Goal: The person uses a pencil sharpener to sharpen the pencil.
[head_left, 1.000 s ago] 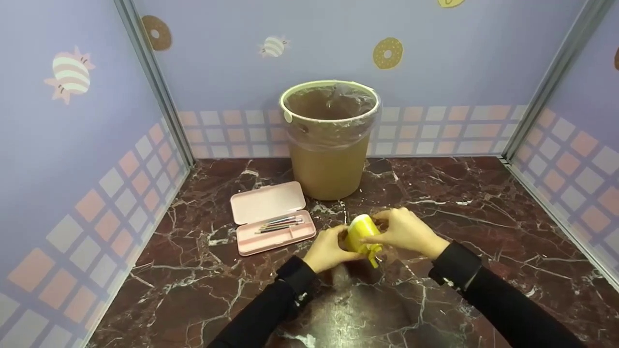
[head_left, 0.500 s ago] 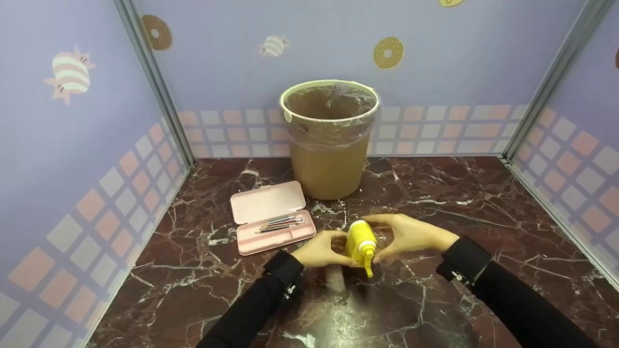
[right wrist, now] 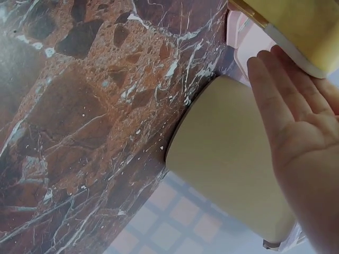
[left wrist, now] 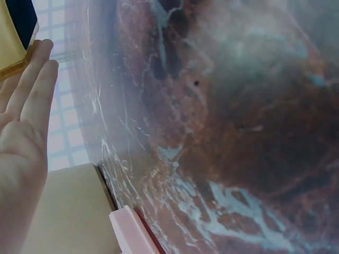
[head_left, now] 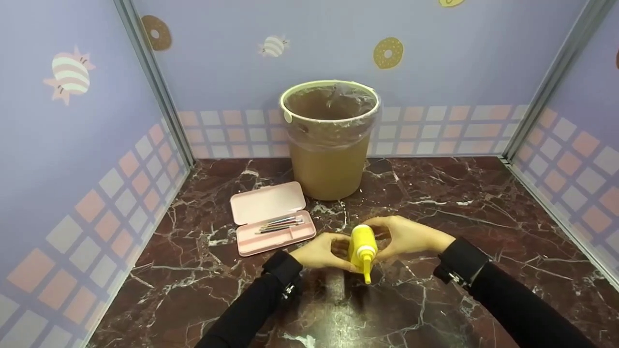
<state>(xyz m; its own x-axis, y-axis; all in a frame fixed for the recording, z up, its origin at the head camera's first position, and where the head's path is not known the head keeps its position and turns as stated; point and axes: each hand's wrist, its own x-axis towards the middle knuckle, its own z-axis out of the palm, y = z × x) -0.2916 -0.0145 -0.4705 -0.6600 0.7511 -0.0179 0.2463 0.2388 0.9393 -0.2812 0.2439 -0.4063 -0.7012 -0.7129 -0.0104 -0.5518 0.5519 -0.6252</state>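
A yellow bottle (head_left: 362, 241) with a white collar and a thin yellow spout tilts toward me in the head view, its spout pointing down at the near side. My left hand (head_left: 321, 252) holds it from the left between thumb and fingers. From the right, my right hand (head_left: 404, 237) grips it too, fingers at the far end and thumb near the collar. Part of the yellow bottle (right wrist: 304, 32) shows at the fingertips in the right wrist view. In the left wrist view, only a corner of the bottle (left wrist: 10, 37) appears; the thumb is out of sight.
Left of the hands lies an opened pink pencil case (head_left: 251, 244) with several pencils (head_left: 279, 224) in its tray. Behind stands a tan bin (head_left: 329, 169) lined with a clear bag. Patterned walls (head_left: 445, 72) enclose the dark marble tabletop (head_left: 193, 290).
The bottle has turned in the hands, so its spout now points toward me rather than off to the right. Both hands have shifted their hold slightly; pencil case and bin stay put.
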